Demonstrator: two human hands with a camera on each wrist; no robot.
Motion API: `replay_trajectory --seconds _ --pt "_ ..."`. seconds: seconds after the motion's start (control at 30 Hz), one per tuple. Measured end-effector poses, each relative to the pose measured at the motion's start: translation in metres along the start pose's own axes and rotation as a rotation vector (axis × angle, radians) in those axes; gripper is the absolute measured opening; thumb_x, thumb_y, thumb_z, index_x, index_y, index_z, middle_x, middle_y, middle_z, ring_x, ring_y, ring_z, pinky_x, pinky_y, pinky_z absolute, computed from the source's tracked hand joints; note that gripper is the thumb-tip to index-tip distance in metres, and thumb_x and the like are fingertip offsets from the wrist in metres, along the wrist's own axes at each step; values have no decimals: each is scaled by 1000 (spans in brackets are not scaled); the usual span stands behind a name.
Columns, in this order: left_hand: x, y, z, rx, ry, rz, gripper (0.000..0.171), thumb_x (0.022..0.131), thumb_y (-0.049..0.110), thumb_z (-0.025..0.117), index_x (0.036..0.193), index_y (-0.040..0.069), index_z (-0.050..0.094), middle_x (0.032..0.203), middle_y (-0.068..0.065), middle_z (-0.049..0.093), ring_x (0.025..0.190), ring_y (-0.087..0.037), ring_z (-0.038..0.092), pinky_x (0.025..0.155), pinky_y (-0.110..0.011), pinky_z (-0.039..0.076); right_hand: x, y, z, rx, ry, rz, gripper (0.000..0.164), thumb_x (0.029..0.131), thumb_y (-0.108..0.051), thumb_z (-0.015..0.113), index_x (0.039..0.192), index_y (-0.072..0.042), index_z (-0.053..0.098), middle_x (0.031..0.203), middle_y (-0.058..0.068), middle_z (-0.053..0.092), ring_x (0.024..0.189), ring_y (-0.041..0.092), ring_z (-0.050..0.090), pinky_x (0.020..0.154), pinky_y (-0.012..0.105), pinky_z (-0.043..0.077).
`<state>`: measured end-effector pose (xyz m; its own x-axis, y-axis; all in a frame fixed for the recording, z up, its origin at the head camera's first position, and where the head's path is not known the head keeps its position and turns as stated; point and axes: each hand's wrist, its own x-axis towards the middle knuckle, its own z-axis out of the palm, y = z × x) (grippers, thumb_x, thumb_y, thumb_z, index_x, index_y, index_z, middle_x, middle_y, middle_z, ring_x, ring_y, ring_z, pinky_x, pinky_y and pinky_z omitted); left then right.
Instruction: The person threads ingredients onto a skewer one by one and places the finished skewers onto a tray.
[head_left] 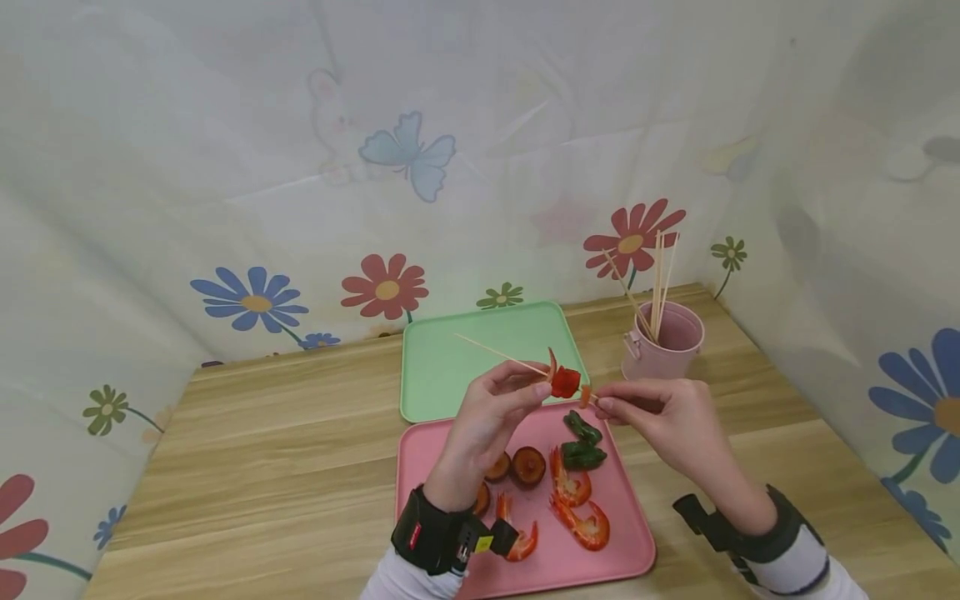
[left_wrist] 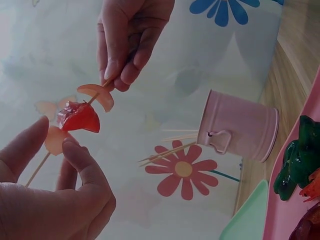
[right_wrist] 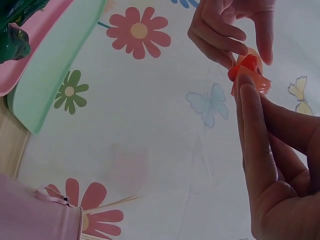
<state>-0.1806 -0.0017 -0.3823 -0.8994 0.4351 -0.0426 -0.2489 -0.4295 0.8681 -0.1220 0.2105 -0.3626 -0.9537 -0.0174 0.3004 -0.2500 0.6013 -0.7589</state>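
A thin wooden skewer (head_left: 491,348) is held up between both hands over the trays, its long bare end pointing to the upper left. Threaded on it are a glossy red piece (left_wrist: 82,117), like red pepper, and a pale orange slice (left_wrist: 102,96) on either side. With thumb and finger, the left hand (head_left: 480,421) pinches the other pale orange slice (left_wrist: 55,140). The right hand (head_left: 671,421) pinches the skewer's short end, close beside the nearer slice. In the right wrist view, the right fingers (right_wrist: 255,135) partly hide the food.
Below the hands lies a pink tray (head_left: 551,575) with mushroom pieces (head_left: 528,467), green pepper pieces (head_left: 583,456) and several prawns (head_left: 588,529). Behind it is a light green tray (head_left: 442,375). A pink bucket (head_left: 656,364) with several skewers (head_left: 657,283) stands at the back right, near the flower-printed wall.
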Motion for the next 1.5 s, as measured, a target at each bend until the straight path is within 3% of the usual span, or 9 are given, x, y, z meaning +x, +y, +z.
replay_trajectory --seconds 0.23,0.3,0.4,0.5,0.73,0.97,1.13,1.33,1.5 --pt "1 -3 -2 46 -5 0 23 85 -3 64 108 3 64 103 -8 64 97 -17 61 88 -30 50 1 5 -5 48 25 -13 16 81 -2 71 97 -2 74 89 11 74 73 0 68 62 20 56" --pt "2 -5 -3 101 -16 3 27 84 -2 65 111 1 63 103 -7 64 98 -17 61 87 -29 51 1 6 -8 54 29 -15 16 81 -1 71 97 0 73 89 13 73 73 -1 68 62 21 56" --pt "6 -11 -4 280 -34 5 28 84 5 69 111 1 64 102 -6 65 94 -18 63 86 -33 53 2 10 -12 62 37 -11 16 82 0 70 97 1 73 88 14 73 73 -2 68 62 20 55" --pt "8 -17 -2 520 -38 10 25 84 17 72 107 6 69 101 -4 66 87 -15 65 83 -34 53 2 14 -17 67 49 1 17 83 -1 70 99 3 72 88 16 73 73 -3 68 62 19 55" --pt "18 -23 9 1041 -92 59 19 83 28 73 96 14 73 88 6 68 76 -7 60 67 -22 49 -1 24 -29 7 94 23 21 82 -7 72 101 2 72 87 16 73 72 -8 66 62 16 54" --pt "36 -33 16 1391 -176 10 10 79 23 77 83 15 71 77 8 66 70 -4 55 60 -18 45 -6 31 -38 -48 133 51 24 81 -12 74 101 2 73 88 18 73 71 -15 62 61 10 51" --pt "43 -38 18 1530 -203 -51 9 76 20 79 80 14 73 73 7 65 68 -6 56 59 -19 44 -10 33 -42 -96 150 79 24 81 -13 75 99 2 73 88 18 73 69 -18 59 60 8 49" --pt "48 -47 16 1609 -245 -126 10 74 18 80 78 13 73 71 6 65 66 -7 54 58 -19 43 -14 37 -46 -97 153 79 23 82 -12 73 100 2 73 87 16 73 71 -14 62 62 9 50" --pt "50 -53 16 1681 -259 -135 12 73 21 81 75 15 71 70 6 63 63 -8 53 55 -20 42 -16 39 -49 -105 146 92 22 83 -11 72 100 2 72 88 17 73 71 -14 62 62 8 50"
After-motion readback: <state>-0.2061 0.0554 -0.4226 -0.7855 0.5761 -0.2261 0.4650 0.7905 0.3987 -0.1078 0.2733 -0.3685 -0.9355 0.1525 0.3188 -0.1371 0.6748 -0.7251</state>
